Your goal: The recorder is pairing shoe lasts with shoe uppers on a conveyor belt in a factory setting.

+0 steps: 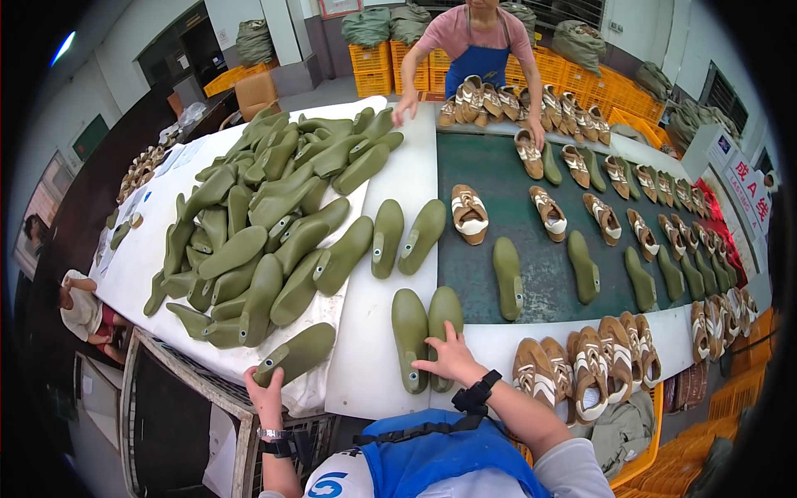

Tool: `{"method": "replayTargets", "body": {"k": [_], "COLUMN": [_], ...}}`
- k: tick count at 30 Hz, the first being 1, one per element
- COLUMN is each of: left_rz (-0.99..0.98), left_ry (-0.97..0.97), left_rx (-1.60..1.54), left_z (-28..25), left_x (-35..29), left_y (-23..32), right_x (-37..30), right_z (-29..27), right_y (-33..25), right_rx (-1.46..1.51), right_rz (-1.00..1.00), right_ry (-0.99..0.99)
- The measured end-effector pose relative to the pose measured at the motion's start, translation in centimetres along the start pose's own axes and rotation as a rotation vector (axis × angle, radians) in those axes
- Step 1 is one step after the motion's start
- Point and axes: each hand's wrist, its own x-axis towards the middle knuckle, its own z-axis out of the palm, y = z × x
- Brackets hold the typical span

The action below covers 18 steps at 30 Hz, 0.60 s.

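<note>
At the near edge of the white-covered table, my left hand [267, 397] grips the heel end of a green shoe last [300, 350], whose toe points up and to the right. My right hand [455, 355] rests, fingers spread, over two lasts lying side by side. Its thumb reaches the left last [408, 328], and its fingers lie on the right last [445, 309], whose heel is partly hidden. Beyond these lies another pair of green lasts [388, 236]. Left of them rises a big heap of similar lasts [249, 199].
Rows of brown-and-white sneakers [470, 214] and lasts cover a dark green belt [540, 286] at right. More sneakers [589, 361] line its near edge. Across the belt, a person in a blue apron [477, 68] touches a sneaker. Yellow crates [371, 60] stand behind.
</note>
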Motion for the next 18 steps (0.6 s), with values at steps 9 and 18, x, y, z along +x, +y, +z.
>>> {"method": "replayTargets", "body": {"k": [9, 18], "left_rz": [0.298, 0.562], "left_ry": [-0.583, -0.906], "left_rx": [0.317, 0.362], "left_z": [6.8, 15.1], "left_x": [-5.7, -7.2], "left_y": [0.6, 0.8], "right_x": [0.0, 0.0], "right_z": [-0.1, -0.2], "right_y": [0.4, 0.6], "right_rx": [0.022, 0.012], "right_rz": [-0.001, -0.05], "right_ry": [0.058, 0.101]}}
